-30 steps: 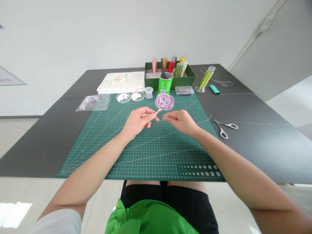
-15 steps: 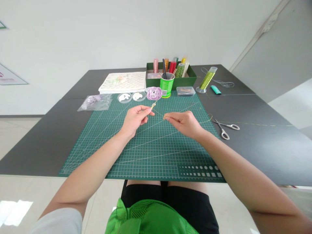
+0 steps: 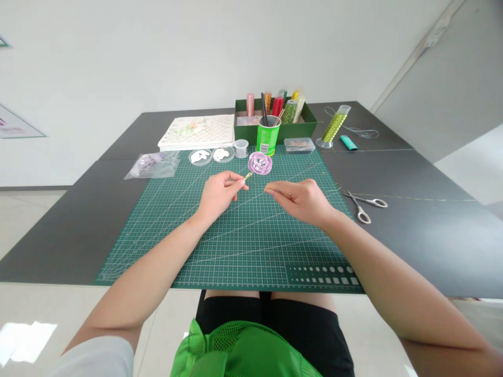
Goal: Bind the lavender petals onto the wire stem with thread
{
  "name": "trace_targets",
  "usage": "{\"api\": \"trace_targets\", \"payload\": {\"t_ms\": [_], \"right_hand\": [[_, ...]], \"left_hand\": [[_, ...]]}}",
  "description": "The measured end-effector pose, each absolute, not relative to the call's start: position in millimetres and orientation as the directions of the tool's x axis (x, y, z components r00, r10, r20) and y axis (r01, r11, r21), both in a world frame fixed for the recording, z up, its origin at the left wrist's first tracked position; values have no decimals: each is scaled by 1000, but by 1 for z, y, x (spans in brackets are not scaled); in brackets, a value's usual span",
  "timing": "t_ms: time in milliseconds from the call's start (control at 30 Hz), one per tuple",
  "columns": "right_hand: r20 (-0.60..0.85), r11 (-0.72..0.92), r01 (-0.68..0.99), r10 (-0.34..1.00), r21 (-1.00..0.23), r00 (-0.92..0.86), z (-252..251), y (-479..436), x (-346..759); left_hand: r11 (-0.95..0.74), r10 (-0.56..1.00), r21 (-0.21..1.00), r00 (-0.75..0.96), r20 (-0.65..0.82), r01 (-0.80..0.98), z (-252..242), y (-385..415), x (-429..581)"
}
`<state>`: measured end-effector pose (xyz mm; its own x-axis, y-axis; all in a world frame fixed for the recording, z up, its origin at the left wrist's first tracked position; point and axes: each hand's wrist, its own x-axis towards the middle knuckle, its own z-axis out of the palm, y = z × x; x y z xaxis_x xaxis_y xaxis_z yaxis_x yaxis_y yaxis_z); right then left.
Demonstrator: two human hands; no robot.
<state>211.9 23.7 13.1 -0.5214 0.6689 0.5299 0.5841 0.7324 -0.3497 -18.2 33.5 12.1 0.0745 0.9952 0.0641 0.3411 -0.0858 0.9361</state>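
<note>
Pinched in the fingers of my left hand [image 3: 222, 193] is the thin green-wrapped stem [image 3: 248, 176] of a purple flower [image 3: 260, 163], whose ruffled petals tilt away over the green cutting mat [image 3: 228, 246]. My right hand [image 3: 301, 199] is closed in a pinch a short way to the right of the stem. Between its fingertips is a fine thread, barely visible now. A yellow-green thread [image 3: 412, 198] trails across the dark table beyond that hand, past the scissors [image 3: 361, 205], which lie with blades apart.
Behind the flower stand a green can [image 3: 268, 140] with sticks, a dark green box [image 3: 308, 125] of thread spools, and a clear case [image 3: 299, 145]. A spool [image 3: 336, 124] leans on the right. Leftward are small dishes [image 3: 200, 156], a plastic bag [image 3: 153, 165] and white sheets [image 3: 196, 132].
The flower has swung right in my left fingers, uncovering a small round clear container behind it. My right hand stays pinched, nearly in place.
</note>
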Motion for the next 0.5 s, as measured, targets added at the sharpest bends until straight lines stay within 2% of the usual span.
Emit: {"api": "trace_targets", "payload": {"t_ms": [167,300,500], "right_hand": [[594,790,584,565,-187,-573,12,23,212],[627,806,586,500,-85,-597,13,21,213],[581,779,608,569,-153,-582,13,22,213]], "left_hand": [[-21,997,880,79,-19,475,17,31,-15],[4,983,833,152,-106,554,11,33,-15],[-11,927,789,302,-222,614,5,30,-13]]}}
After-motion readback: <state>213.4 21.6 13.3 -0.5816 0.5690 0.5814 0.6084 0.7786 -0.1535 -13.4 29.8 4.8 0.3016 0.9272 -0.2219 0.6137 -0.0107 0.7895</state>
